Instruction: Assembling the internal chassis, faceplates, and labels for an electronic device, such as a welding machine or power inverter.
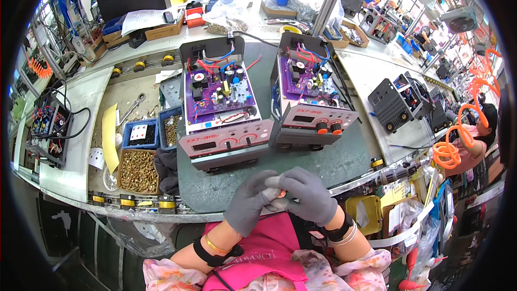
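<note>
— Hands first: what are they doing?

— Both wear grey gloves and meet just below the green mat (323,167), at its near edge. The left hand (249,200) curls inward, fingers bent toward the right hand (308,194), which arches over from the other side. Between the fingertips sits a small pale part (276,187) with an orange-red tip; both hands pinch it, fingers closed around it. What the part is, I cannot tell.

— And the forearms?

— They rise from the lower edge and angle toward each other, each with a black wrist strap and a gold bangle.

— What lies on the mat?

— Two open machines with purple circuit boards. The left unit (223,102) stands directly beyond the hands, its grey front panel facing them; the right unit (312,89) stands just beside it and carries two orange knobs.

— Left of the mat?

— A tray of brass screws (138,171) touches the mat's left edge, with a dark cloth (168,170) draped between them. Beyond the tray are two blue bins (141,133).

— Right of the mat?

— A dark grey unit (396,102) sits well apart, on the white bench.
</note>
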{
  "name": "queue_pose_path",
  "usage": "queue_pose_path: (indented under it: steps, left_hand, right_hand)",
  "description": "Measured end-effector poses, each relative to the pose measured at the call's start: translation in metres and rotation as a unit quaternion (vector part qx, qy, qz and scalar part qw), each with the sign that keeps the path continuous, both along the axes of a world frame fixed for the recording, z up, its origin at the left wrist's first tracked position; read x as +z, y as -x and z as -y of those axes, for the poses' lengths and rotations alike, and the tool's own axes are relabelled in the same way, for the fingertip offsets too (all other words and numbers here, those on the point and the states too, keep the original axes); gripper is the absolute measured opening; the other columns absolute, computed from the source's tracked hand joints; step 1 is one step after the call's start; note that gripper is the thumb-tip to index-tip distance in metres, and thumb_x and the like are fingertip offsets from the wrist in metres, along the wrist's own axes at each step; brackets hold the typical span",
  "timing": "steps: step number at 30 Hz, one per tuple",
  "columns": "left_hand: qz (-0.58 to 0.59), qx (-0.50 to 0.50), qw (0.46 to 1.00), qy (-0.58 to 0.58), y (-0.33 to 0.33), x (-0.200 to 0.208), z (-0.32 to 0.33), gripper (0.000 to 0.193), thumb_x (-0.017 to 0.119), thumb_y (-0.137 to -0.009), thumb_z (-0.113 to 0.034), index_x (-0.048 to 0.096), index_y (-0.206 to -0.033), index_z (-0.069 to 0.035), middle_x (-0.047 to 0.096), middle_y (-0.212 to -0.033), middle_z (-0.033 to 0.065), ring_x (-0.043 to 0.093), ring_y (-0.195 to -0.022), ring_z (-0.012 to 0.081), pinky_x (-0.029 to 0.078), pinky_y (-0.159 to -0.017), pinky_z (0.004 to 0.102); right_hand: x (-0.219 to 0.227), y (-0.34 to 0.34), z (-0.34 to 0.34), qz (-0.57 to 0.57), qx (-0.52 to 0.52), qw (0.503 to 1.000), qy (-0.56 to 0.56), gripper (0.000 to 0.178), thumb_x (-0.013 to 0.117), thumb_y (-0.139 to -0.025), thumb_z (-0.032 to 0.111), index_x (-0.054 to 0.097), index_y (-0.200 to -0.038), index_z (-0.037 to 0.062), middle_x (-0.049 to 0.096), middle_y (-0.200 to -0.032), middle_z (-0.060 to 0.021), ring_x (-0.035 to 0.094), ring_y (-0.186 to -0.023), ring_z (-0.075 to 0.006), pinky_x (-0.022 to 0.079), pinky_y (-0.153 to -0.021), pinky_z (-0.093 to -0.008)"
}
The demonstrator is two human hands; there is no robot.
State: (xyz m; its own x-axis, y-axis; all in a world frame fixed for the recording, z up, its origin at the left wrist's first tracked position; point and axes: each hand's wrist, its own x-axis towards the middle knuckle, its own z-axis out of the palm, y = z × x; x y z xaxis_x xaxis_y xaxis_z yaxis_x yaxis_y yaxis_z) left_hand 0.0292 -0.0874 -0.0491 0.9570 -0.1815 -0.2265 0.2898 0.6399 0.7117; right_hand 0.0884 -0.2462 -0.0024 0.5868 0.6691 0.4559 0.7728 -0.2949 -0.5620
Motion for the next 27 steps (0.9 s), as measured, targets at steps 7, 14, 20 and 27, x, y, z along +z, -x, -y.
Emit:
queue_pose_path:
  steps: [7,14,20,27]
  left_hand:
    - [0.025,0.030,0.996,-0.077,0.005,0.002,-0.011,0.042,0.045,-0.095,-0.030,0.044,-0.126,-0.001,0.058,-0.103,0.0089,0.058,-0.091,0.0171,0.047,-0.070,0.0293]
    - [-0.101,0.008,0.987,0.122,0.014,-0.013,-0.024,0.035,0.043,-0.096,-0.024,0.045,-0.123,-0.002,0.055,-0.108,0.0113,0.057,-0.094,0.0202,0.050,-0.079,0.0308]
    - [-0.107,0.043,0.988,0.101,0.024,-0.024,-0.028,0.031,0.048,-0.093,-0.013,0.044,-0.120,0.003,0.053,-0.112,0.0184,0.057,-0.102,0.0256,0.050,-0.086,0.0381]
    - [-0.110,0.022,0.982,0.154,0.025,-0.029,-0.034,0.032,0.047,-0.094,-0.014,0.044,-0.122,0.001,0.054,-0.116,0.0197,0.058,-0.100,0.0266,0.050,-0.085,0.0373]
  right_hand:
    - [-0.008,-0.001,-0.003,-0.104,-0.023,0.994,0.013,0.037,0.073,-0.068,0.005,0.062,-0.103,0.0066,0.058,-0.085,-0.0098,0.059,-0.076,-0.0282,0.048,-0.065,-0.0351]
    - [0.003,0.000,-0.021,-0.076,-0.140,0.984,-0.076,0.026,0.072,-0.071,0.002,0.063,-0.095,0.0067,0.057,-0.088,-0.0072,0.057,-0.072,-0.0180,0.047,-0.065,-0.0276]
    - [0.012,-0.012,-0.050,0.018,-0.144,0.982,-0.121,0.027,0.071,-0.072,0.003,0.062,-0.098,0.0063,0.058,-0.088,-0.0083,0.059,-0.072,-0.0187,0.049,-0.061,-0.0287]
    - [0.012,-0.021,-0.070,0.111,-0.147,0.978,-0.099,0.029,0.071,-0.073,0.006,0.063,-0.101,0.0068,0.056,-0.085,-0.0101,0.061,-0.066,-0.0252,0.050,-0.055,-0.0322]
